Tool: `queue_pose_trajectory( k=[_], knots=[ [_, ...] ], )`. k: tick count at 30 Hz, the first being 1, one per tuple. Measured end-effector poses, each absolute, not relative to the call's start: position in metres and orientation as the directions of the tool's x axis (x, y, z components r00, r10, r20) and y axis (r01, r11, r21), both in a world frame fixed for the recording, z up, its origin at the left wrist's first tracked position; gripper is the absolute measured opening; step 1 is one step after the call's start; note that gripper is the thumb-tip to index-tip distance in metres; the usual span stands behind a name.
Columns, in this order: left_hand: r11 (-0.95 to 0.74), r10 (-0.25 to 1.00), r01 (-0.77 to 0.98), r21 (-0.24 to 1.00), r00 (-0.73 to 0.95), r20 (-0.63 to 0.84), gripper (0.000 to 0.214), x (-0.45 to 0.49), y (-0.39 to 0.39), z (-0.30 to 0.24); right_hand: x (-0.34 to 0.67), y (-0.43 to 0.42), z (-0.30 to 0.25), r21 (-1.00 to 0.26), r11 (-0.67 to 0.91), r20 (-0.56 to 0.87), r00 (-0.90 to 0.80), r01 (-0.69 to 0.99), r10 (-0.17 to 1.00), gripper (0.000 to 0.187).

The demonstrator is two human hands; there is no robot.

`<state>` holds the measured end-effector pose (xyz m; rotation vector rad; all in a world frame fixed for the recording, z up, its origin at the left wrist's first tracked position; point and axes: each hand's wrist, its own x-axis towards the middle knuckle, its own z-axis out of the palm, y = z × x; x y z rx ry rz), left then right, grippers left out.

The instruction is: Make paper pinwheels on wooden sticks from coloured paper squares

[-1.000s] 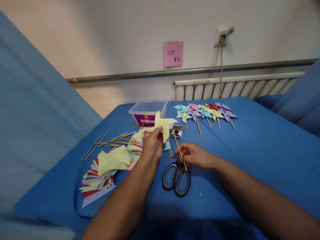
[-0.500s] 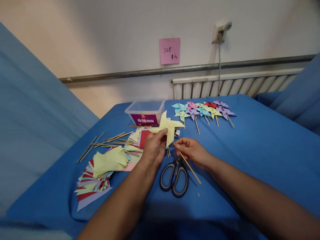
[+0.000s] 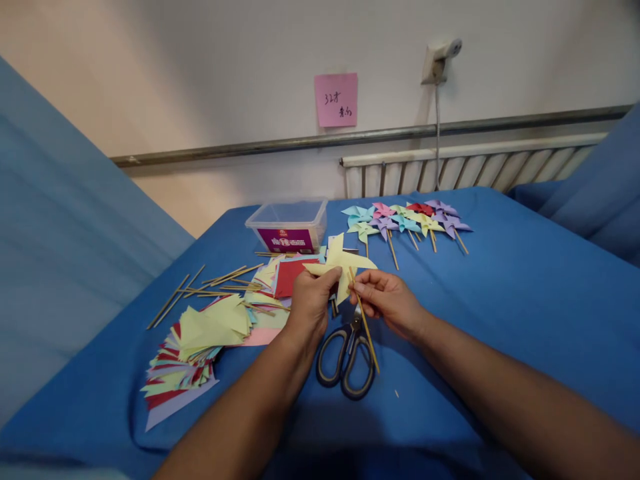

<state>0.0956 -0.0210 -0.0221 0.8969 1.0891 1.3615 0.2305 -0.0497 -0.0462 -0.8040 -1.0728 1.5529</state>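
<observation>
My left hand [image 3: 316, 297] is closed on a pale yellow paper pinwheel [image 3: 343, 257], its thumb pressed near the middle of the folded paper. Between the fingertips of my right hand [image 3: 385, 293] is a thin wooden stick [image 3: 367, 333], whose upper end overlaps the pinwheel's lower right part. Whether stick and paper are joined cannot be made out. Below the hands lie scissors [image 3: 354, 360] with dark handles, their blades pointing away from me. A fanned pile of coloured paper pieces [image 3: 215, 327] lies to the left of my left hand.
Several pinwheels on sticks [image 3: 400, 223] lie at the back right. A clear plastic box [image 3: 287, 227] with a purple label stands at the back. Loose sticks [image 3: 175, 300] lie on the left, beside red paper [image 3: 295, 275]. The table has a blue cloth [image 3: 525, 320].
The stick in my right hand has swung more upright, and its upper end has come up against the pinwheel. Both hands have drawn closer together, and the pinwheel has shifted slightly right.
</observation>
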Motion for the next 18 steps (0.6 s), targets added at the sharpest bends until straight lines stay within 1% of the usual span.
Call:
queue_pose_trajectory(
  k=[6, 14, 18],
  knots=[
    [-0.077, 0.992, -0.079, 0.994, -0.103, 0.069, 0.016, 0.0937, -0.0217, -0.0274, 0.2305, -0.0474, -0.0472, -0.926, -0.071, 0.003, -0.194, -0.371, 0.981, 0.032],
    [-0.146, 0.974, -0.015, 0.989, -0.178, 0.141, 0.024, 0.0986, -0.0265, -0.0214, 0.228, -0.0502, -0.0439, -0.914, -0.1, -0.035, -0.171, -0.394, 0.985, 0.033],
    [-0.155, 0.965, 0.013, 0.988, -0.211, 0.154, 0.034, 0.0999, -0.0285, -0.0177, 0.2267, -0.0512, -0.044, -0.901, -0.124, -0.05, -0.185, -0.415, 0.981, 0.036]
  ],
)
